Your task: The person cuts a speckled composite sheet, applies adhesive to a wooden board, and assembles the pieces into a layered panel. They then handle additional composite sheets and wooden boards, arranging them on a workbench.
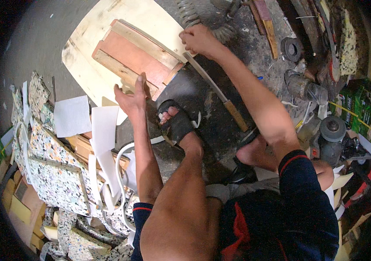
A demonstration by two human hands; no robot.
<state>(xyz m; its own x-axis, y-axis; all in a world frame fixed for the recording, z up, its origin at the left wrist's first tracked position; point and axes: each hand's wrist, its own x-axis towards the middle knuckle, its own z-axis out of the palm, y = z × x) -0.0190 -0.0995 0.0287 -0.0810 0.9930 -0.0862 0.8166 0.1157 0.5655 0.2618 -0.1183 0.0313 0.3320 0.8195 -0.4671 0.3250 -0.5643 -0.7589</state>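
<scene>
A cream board (85, 39) with rounded corners lies on the floor in front of me. On it rests a reddish-brown panel (135, 54) edged with pale wood strips (120, 67). My left hand (132, 99) is at the panel's near corner, thumb and fingers apart, one digit lying over the strip. My right hand (200, 41) is closed at the board's right edge, its fingers curled together; whether anything small is in them is hidden. Just below it, a long knife (207, 76) with a wooden handle lies slanting on the floor, apart from the palm.
Speckled foam pieces (59, 182) and white sheets (72, 116) heap up at left. My sandalled foot (174, 119) is close to the panel. At right are a grinder-like tool (333, 130), a dark ring (290, 48) and green packaging (364, 113). A metal spring (188, 13) lies beyond.
</scene>
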